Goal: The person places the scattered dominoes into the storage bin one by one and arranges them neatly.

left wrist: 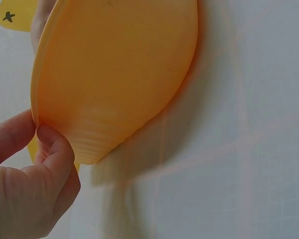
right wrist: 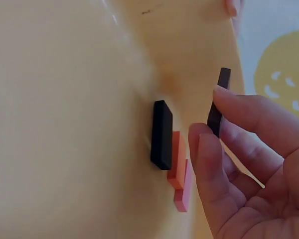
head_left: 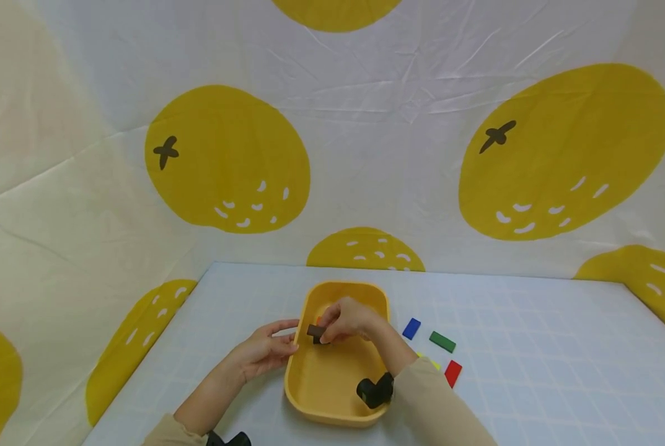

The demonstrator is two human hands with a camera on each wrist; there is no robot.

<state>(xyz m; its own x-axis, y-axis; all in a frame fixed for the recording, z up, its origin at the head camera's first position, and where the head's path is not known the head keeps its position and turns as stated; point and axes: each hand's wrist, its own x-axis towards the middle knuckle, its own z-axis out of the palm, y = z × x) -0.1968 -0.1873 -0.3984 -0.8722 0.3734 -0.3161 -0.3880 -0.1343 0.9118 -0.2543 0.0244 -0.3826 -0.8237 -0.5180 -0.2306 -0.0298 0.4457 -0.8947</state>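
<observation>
Inside the yellow tray (head_left: 332, 390), my right hand (head_left: 347, 319) pinches a dark brown block (head_left: 316, 331) between thumb and fingers. The right wrist view shows that block (right wrist: 221, 102) raised above the tray floor, held by my right hand (right wrist: 254, 159). Beside it lie a black block (right wrist: 162, 134), an orange block (right wrist: 177, 162) and a pink block (right wrist: 183, 191), close together in a stepped row. At the tray's left side, my left hand (head_left: 262, 352) grips the rim; the left wrist view shows the thumb and fingers of that hand (left wrist: 35, 174) pinching the rim (left wrist: 36, 79).
Right of the tray, on the pale checked cloth (head_left: 533, 359), lie a blue block (head_left: 412, 328), a green block (head_left: 442, 341), a red block (head_left: 452, 373) and a yellow block (head_left: 429, 362) partly hidden by my right arm. A fruit-patterned sheet (head_left: 382, 155) hangs behind.
</observation>
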